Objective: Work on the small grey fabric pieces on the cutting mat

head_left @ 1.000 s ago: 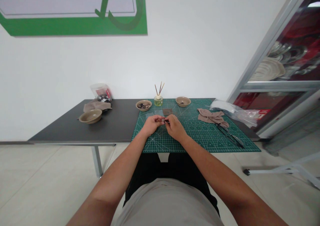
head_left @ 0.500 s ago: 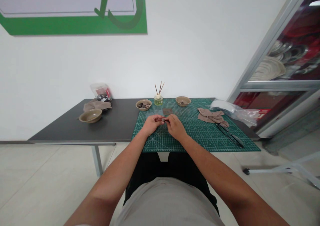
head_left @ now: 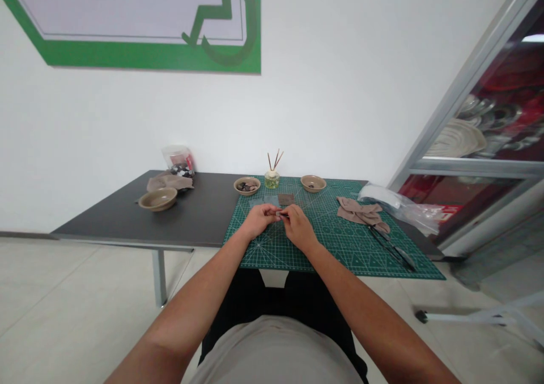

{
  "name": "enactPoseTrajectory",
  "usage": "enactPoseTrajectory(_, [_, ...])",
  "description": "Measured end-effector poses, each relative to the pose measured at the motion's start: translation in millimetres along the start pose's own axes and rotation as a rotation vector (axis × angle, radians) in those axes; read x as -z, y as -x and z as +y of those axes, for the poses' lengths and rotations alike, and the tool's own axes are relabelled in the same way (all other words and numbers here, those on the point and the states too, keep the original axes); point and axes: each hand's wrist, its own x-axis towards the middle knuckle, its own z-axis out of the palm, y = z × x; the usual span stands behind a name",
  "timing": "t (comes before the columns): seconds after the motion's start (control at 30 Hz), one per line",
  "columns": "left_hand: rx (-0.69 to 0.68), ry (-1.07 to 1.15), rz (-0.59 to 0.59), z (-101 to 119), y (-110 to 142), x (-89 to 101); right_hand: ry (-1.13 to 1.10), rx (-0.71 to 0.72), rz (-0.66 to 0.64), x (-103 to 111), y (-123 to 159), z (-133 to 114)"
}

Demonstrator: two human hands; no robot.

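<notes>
My left hand [head_left: 259,220] is closed in a pinch on a small greyish stone [head_left: 279,214], mostly covered by the fingertips. Touching it from the other side, my right hand [head_left: 298,225] has its fingers pinched together around a small dark piece too hidden to name. Both hands are above the green cutting mat [head_left: 340,248]. Just beyond them lie thin grey sheets [head_left: 268,200] and a brown square sheet [head_left: 286,199]. A bowl of dark and brown stones [head_left: 247,186] stands behind, to the left; another bowl [head_left: 313,184] with a little dark content stands to the right.
A reed diffuser [head_left: 272,179] stands between the bowls. Rightward lie a brown cloth [head_left: 361,211], black-handled tool [head_left: 393,248] and clear plastic bag [head_left: 402,203]. On the dark table [head_left: 199,220] are a third bowl [head_left: 158,200], another cloth [head_left: 170,180] and a clear container [head_left: 178,160].
My view has tilted up a little, so everything sits lower in the picture. My hands stay together at the same place over the mat, fingers shifting only slightly.
</notes>
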Motion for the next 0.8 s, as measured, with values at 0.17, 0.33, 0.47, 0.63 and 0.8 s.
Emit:
enactPoseTrajectory(0.17, [0.017, -0.014, -0.028, 4.9, 1.5, 0.5, -0.033, -0.010, 0.006, -2.7, -0.4, 4.3])
enactPoseTrajectory(0.33, [0.019, -0.050, -0.003, 1.4, -0.1, 2.8, -0.039, -0.038, 0.013, -3.8, -0.8, 4.2])
enactPoseTrajectory(0.47, [0.020, -0.052, 0.028, -4.4, -2.1, 2.7, -0.033, -0.042, 0.030, -4.2, -1.3, 3.5])
enactPoseTrajectory(0.63, [0.021, 0.012, 0.016, -3.7, -1.2, 1.8, -0.046, -0.011, 0.002, -4.6, -1.2, 4.3])
enactPoseTrajectory(0.8, [0.030, 0.010, -0.007, 1.4, 0.6, 1.1, -0.043, -0.042, 0.002, -3.7, -1.0, 5.3])
